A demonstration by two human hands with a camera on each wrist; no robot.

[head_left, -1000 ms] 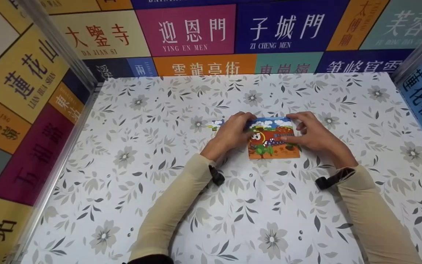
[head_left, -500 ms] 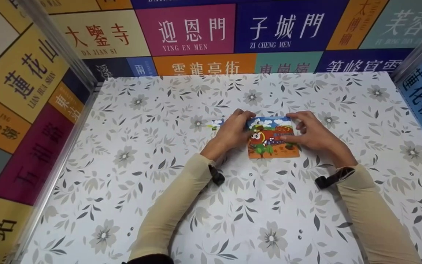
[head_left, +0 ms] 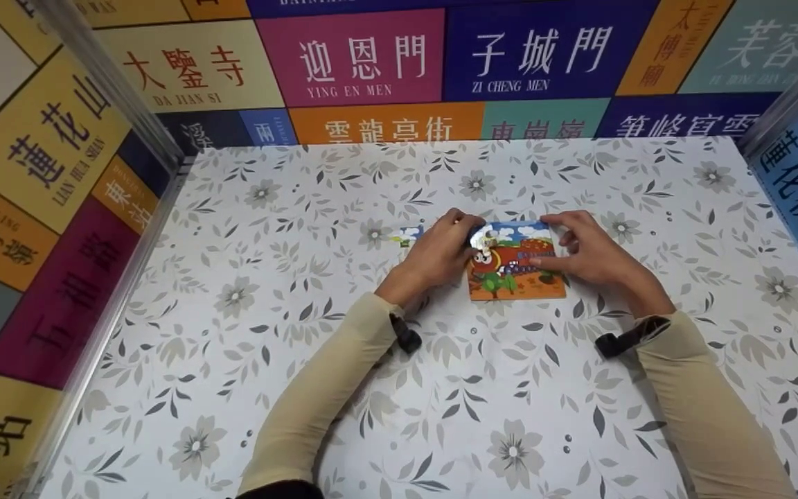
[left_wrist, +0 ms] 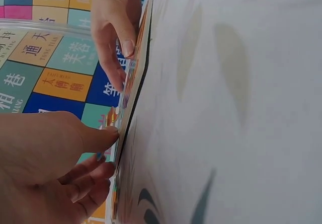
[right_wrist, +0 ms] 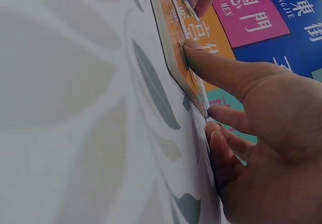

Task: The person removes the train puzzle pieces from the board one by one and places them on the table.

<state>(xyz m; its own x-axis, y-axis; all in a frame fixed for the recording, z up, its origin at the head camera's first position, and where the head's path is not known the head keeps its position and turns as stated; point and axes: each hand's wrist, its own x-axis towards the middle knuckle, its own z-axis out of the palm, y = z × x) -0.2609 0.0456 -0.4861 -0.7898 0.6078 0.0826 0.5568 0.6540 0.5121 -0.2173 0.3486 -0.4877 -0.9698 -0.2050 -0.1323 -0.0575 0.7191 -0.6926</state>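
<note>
A small square jigsaw puzzle (head_left: 518, 288) with a red cartoon figure, blue sky and orange ground lies flat on the table. At its upper left corner my left hand (head_left: 437, 251) pinches a puzzle piece (left_wrist: 111, 117), which stands tilted up from the picture in the left wrist view. My right hand (head_left: 596, 255) grips the right side, thumb (right_wrist: 201, 60) on the picture and index finger at the top right corner. To the left, a loose puzzle piece (head_left: 407, 234) in blue, white and green shows partly behind my left hand.
The table (head_left: 343, 388) wears a white cover with grey flowers and leaves. Coloured panels (head_left: 364, 59) with large characters stand along its back and both sides. A black wrist strap (head_left: 624, 339) sits at each cuff.
My left hand has shifted slightly, and the picture's upper left part now tilts up and catches the light. The right hand holds its place.
</note>
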